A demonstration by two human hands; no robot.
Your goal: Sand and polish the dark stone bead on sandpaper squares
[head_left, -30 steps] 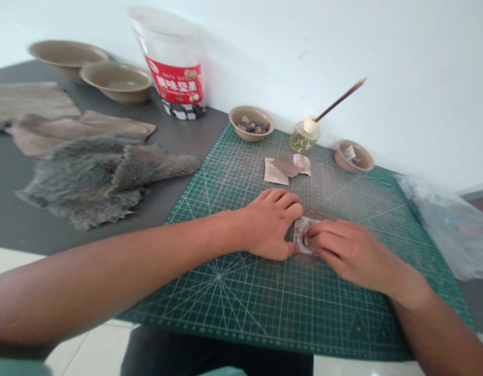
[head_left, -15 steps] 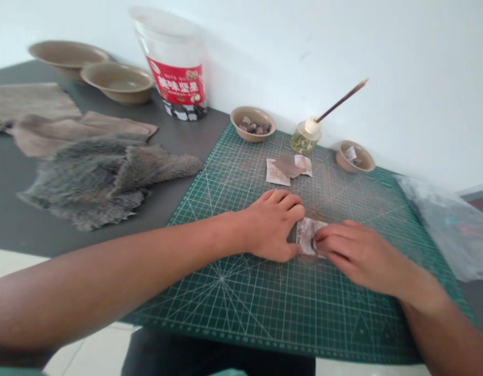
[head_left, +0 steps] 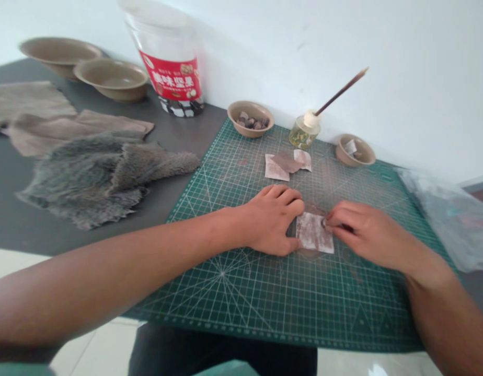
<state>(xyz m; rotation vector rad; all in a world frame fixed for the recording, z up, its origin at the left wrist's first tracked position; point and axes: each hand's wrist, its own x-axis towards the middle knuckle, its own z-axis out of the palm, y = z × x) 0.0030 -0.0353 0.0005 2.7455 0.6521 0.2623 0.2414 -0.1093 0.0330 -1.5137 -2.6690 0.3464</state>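
Observation:
A whitish square of sandpaper-like sheet [head_left: 314,233], smeared with brown, lies on the green cutting mat [head_left: 265,303]. My left hand [head_left: 276,219] presses at its left edge, thumb and fingertips apart on either side of the corner. At the sheet's upper right, the fingers of my right hand [head_left: 355,230] are pinched around a small dark piece, mostly hidden by the fingertips. Behind my hands lie more pieces of the sheet, two pale and one brown [head_left: 286,162].
Along the wall stand a bowl of small stones [head_left: 250,120], a glass jar [head_left: 304,131] with a brush, and a small bowl [head_left: 355,151]. Left are grey fur cloth [head_left: 84,177], a tub [head_left: 171,73] and two bowls [head_left: 112,81]. A plastic bag [head_left: 441,219] lies right.
My right hand has moved to the right and slightly up across the sheet, uncovering more of its right side. My left hand stays at the left edge. The view has shifted slightly.

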